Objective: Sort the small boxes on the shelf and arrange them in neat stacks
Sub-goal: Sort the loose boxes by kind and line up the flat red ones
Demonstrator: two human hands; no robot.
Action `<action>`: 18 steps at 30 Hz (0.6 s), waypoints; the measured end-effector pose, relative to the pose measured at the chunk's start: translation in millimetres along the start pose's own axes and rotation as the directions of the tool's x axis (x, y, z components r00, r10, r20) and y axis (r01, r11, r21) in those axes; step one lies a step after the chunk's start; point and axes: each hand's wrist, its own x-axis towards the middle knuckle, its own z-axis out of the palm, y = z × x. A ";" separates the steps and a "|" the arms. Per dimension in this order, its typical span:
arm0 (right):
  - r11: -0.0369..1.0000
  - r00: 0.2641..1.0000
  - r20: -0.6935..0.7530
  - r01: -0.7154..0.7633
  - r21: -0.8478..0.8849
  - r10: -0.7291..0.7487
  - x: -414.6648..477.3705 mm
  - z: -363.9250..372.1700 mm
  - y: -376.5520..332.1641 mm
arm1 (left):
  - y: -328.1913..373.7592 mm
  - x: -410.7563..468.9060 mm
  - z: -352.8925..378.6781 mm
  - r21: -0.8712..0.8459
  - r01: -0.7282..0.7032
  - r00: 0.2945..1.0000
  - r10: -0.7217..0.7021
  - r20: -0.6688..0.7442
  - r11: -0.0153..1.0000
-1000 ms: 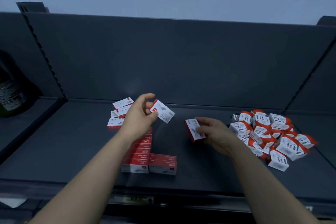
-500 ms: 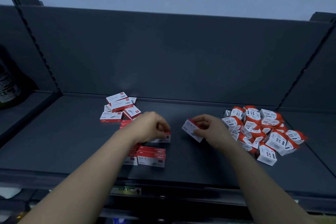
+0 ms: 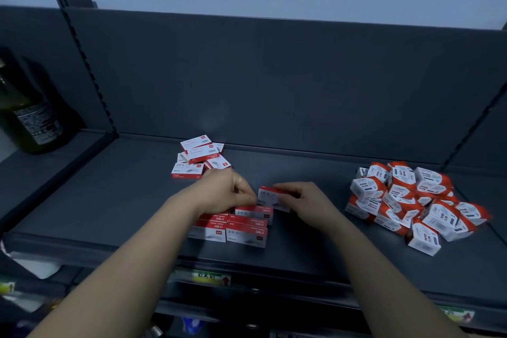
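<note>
While pinching a small box (image 3: pixel 273 197) by its 3 o'clock end between the right hand's (image 3: pixel 307 200) thumb and fingers, holds it just above the neat stack (image 3: pixel 241 225) on the shelf (image 3: pixel 109 200). Curls left hand (image 3: pixel 225 192) fingers at its 9 o'clock edge; cannot tell any grip. Has loose boxes (image 3: pixel 197 159) at 12 o'clock, paper-clip boxes (image 3: pixel 411 200) at 3 o'clock.
</note>
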 end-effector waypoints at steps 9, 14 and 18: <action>0.994 0.992 0.129 -0.017 0.110 0.002 -8.5 27.5 -22.5 | -43.3 -17.8 3.4 -0.015 0.126 0.966 -0.126 -0.227 0.992; 0.991 0.990 0.142 -0.038 0.126 0.020 -14.0 35.7 -28.2 | -46.3 -18.3 11.3 -0.002 0.136 0.968 -0.134 -0.211 0.991; 0.997 0.990 0.129 -0.055 0.060 0.047 -9.4 33.9 -29.5 | -49.6 -17.1 7.9 0.018 0.106 0.973 -0.100 -0.209 0.994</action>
